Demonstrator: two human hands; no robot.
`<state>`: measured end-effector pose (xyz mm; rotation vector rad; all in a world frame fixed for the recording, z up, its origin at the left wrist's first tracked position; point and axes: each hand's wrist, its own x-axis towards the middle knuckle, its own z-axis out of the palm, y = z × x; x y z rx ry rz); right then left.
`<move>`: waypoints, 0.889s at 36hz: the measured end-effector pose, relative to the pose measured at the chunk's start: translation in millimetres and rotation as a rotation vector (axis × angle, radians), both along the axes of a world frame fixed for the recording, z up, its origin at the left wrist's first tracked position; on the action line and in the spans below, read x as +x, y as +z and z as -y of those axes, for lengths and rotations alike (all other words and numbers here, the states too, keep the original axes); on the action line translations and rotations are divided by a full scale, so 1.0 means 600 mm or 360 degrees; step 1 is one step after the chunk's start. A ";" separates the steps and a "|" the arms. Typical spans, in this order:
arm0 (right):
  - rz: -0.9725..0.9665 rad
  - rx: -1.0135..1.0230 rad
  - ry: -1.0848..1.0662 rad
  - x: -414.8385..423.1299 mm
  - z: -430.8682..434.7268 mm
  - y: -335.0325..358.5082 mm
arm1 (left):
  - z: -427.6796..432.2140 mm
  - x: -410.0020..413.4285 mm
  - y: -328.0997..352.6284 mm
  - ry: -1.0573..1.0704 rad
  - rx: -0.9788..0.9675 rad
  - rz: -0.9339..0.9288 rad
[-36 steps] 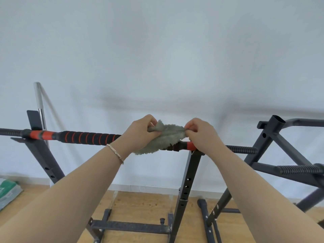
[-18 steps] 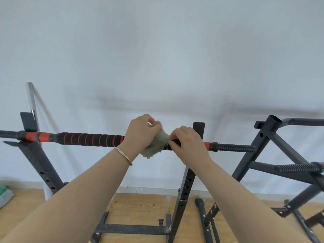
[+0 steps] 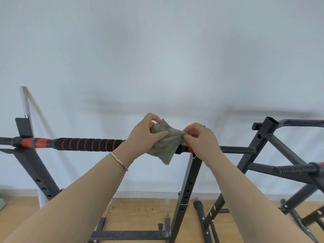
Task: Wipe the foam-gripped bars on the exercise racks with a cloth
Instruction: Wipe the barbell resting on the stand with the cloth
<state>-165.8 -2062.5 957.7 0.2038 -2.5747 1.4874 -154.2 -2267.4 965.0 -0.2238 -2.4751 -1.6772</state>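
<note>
My hands: left hand (image 3: 146,133) and right hand (image 3: 201,137) each pinching an edge of the grey cloth (image 3: 165,144), stretched over the foam-gripped bar (image 3: 89,144) at frame centre, rack upright (image 3: 190,181) just below

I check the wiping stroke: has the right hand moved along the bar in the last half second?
Yes. The right hand moved to the right: it was left of the post, and now it is in front of the post's top.
</note>
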 end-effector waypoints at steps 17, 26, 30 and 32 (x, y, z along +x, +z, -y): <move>-0.0889 0.1123 0.0041 0.027 0.061 -0.028 | 0.021 -0.037 -0.071 0.0534 -0.1368 -0.0401; -0.0764 0.1416 -0.0148 -0.023 0.112 -0.108 | 0.091 -0.046 -0.098 0.0341 -0.2329 -0.0543; -0.0914 0.1400 -0.0196 -0.029 0.112 -0.109 | 0.094 -0.045 -0.121 0.0478 -0.2098 -0.0580; -0.0981 0.1411 -0.0194 -0.038 0.113 -0.105 | 0.091 -0.050 -0.121 0.0597 -0.1961 -0.0691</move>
